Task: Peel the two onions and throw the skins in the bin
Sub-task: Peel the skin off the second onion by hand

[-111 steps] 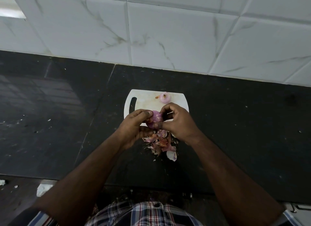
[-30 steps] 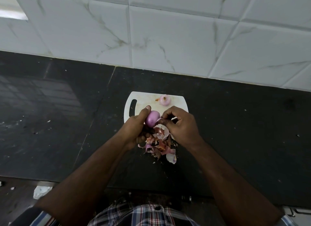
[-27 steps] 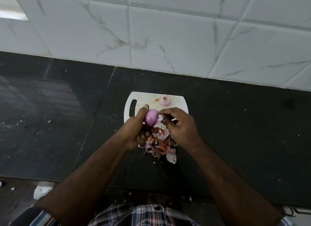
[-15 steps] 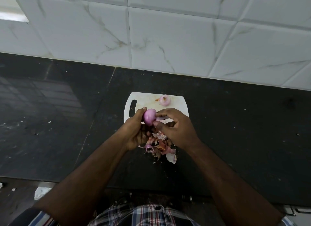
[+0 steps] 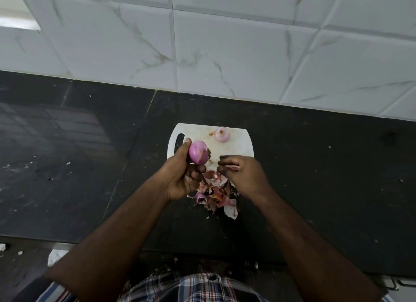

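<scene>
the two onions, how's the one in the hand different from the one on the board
The held onion is gripped in the left hand above the cutting board; the resting onion lies untouched at its far edge. The held one looks deeper purple and larger, the resting one paler. Both look mostly peeled.

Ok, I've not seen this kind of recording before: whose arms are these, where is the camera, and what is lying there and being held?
There is no machine here: a person works with bare hands, and the one camera sits on their head, looking forward and down. The left hand grips a peeled purple onion. The right hand pinches a strip of skin. A second peeled onion sits on the white board, which lies on a dark counter. A pile of skins lies between the hands, at the board's near edge. No bin is in view.
</scene>
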Tool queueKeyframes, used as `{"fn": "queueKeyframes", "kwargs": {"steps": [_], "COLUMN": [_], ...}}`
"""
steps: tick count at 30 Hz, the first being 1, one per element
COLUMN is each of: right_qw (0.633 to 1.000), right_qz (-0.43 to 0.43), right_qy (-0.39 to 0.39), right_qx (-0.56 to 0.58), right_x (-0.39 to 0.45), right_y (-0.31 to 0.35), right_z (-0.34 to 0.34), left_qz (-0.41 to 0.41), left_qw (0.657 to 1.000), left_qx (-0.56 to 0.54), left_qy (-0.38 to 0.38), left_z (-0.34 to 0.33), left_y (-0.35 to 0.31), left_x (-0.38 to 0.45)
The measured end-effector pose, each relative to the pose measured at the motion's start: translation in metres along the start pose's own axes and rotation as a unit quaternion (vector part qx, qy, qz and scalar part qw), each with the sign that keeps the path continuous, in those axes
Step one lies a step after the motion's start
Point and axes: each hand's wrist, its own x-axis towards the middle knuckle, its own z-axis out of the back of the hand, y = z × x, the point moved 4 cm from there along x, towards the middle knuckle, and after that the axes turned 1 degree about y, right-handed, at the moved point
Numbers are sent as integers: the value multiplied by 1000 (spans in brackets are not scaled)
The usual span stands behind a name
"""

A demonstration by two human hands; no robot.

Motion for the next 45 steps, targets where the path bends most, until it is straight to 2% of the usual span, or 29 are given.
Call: {"fn": "queueKeyframes", "kwargs": {"steps": [4,7,10,14,17,22,24,26,30,37,41,45], "right_qw": [995,992,994,993,992,985,986,991,986,984,992,992], "right_qz": [82,115,96,72,59,35,36,48,42,34,52,56], "right_qy": [-9,-25,-29,25,29,19,44,37,10,26,27,35], "right_qx": [59,36,36,90,109,167,157,120,164,170,115,105], "right_x": [-2,-2,0,1,4,9,7,5,6,4,1,1], "right_y": [32,44,42,33,26,17,21,25,22,19,24,23], "right_z": [-2,-4,-3,-4,-3,-2,-3,-4,-4,-3,-3,0], "left_qz": [8,9,-36,-111,-138,-161,-174,-182,-203,-203,-208,-210], "left_qw": [999,997,991,988,984,981,978,976,971,972,970,969], "left_qx": [19,60,126,100,106,108,110,114,125,114,122,129], "left_qy": [27,51,30,34,35,24,25,28,31,24,14,13], "left_z": [-8,-13,-8,-7,-8,-9,-10,-12,-15,-13,-12,-11], "left_y": [4,5,3,-4,-5,-3,-4,-5,-6,-4,-4,-4], "left_x": [0,-2,0,-1,-2,-2,-1,-1,-2,-3,-1,-2]}}
